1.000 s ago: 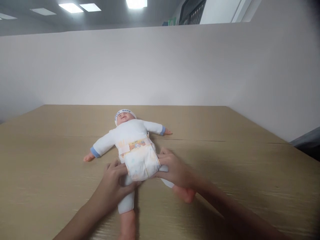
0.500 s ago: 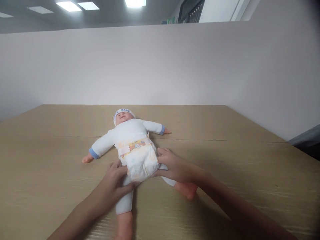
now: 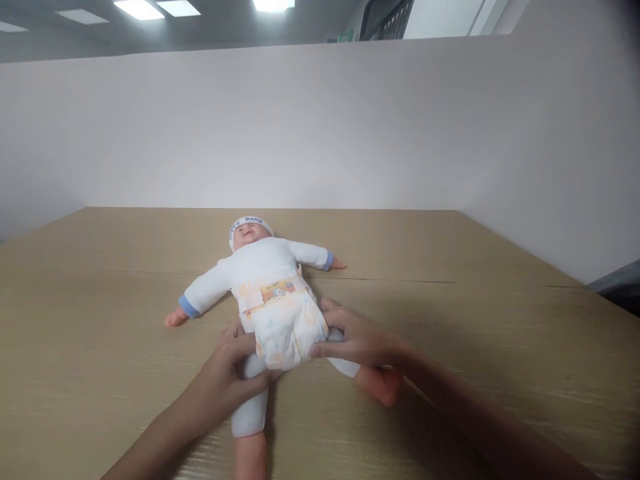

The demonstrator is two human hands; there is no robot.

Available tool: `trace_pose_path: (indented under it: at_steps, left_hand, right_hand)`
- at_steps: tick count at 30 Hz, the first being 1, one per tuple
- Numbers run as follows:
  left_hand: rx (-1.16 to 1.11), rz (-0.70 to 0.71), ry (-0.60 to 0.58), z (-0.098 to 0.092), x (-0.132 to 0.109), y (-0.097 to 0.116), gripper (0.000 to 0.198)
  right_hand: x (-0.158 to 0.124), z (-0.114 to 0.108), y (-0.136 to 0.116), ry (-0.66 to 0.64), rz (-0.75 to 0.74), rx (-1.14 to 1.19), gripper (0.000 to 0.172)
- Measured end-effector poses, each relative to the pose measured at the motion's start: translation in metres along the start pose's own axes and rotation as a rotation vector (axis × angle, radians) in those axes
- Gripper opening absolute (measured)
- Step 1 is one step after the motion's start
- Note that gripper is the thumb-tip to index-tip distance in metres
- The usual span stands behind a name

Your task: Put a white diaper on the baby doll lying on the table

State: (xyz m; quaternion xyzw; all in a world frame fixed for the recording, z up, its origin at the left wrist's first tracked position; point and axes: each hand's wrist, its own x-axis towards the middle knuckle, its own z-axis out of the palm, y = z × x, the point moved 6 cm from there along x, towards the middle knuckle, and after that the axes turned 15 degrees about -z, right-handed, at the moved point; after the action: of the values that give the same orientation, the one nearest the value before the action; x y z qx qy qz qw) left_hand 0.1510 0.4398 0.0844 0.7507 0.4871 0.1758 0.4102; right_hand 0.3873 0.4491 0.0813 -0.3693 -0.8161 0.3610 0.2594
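Note:
A baby doll (image 3: 263,257) in a white suit with blue cuffs and a lettered white cap lies face up, arms spread. Round its hips sits a white diaper (image 3: 287,327) with a printed orange waistband, fastened at the front. My left hand (image 3: 235,367) is closed on the diaper's leg edge at the left, its thumb low beside the doll's leg. On the other side my right hand (image 3: 353,337) pinches the opposite leg edge, thumb below and fingers above. Parts of the doll's thighs are hidden behind my hands.
The doll rests on a wooden table (image 3: 125,320) with a thin seam across it. A pale wall or partition (image 3: 280,133) rises behind the far edge and at the right. A dark object (image 3: 620,283) stands beyond the table's right edge.
My right hand has shifted slightly to the right and down, and the diaper's right leg edge is drawn outward with it. My left hand stays nearly in place.

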Motion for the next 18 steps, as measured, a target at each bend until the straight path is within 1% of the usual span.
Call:
trace_pose_path:
  at_steps: [5,8,12,16,18]
  left_hand:
    - [-0.071,0.016,0.014,0.0,0.0,-0.001,0.035]
    - [-0.121,-0.018,0.044,0.001,0.0,-0.005,0.035]
    - [-0.173,-0.062,0.065,0.003,0.0,-0.012,0.035]
    - [-0.191,-0.073,0.071,-0.002,-0.001,-0.02,0.035]
    - [-0.206,-0.082,0.075,-0.007,-0.001,-0.026,0.036]
  right_hand:
    - [0.003,0.001,0.001,0.022,-0.028,0.024,0.045]
    - [0.004,0.0,0.001,0.04,-0.043,0.06,0.045]
    - [0.004,0.002,0.0,0.079,-0.028,0.148,0.046]
    - [0.004,0.014,-0.008,0.117,0.0,0.357,0.051]
    - [0.004,0.023,-0.011,0.129,0.03,0.413,0.052]
